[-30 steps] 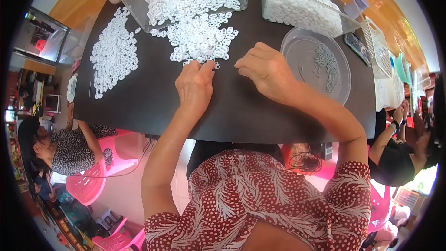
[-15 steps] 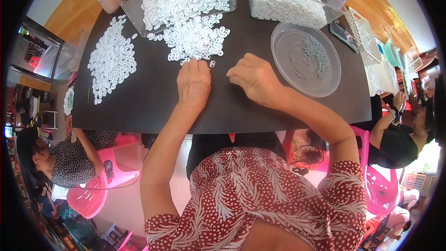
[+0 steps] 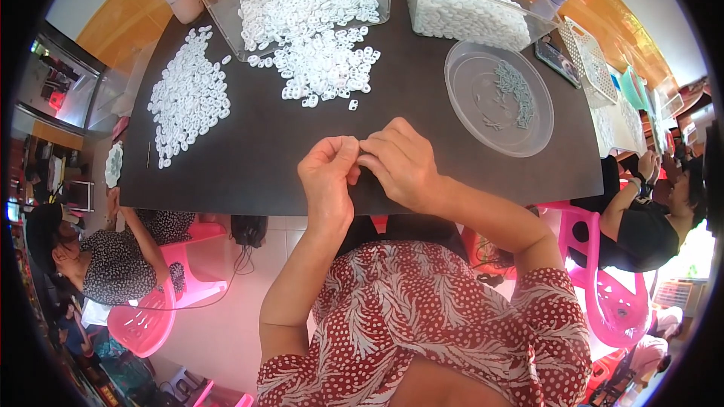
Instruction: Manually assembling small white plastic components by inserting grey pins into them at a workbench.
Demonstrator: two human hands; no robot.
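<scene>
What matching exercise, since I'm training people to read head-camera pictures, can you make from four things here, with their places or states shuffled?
Things
1. Phone
2. Left hand
3. Clear round tray
4. Separate pile of white pieces

Places or states
A. Has small grey pieces lying in it
B. Near the left edge of the table
C. Between the round tray and the white perforated basket
D. Fingertips close to those of the right hand

Pairs: 1-C, 2-D, 3-A, 4-B

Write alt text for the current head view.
A person's left hand and right hand pinch close together over a dark table. Piles of small white pieces lie beyond; a clear round tray holding grey parts sits right.
</scene>
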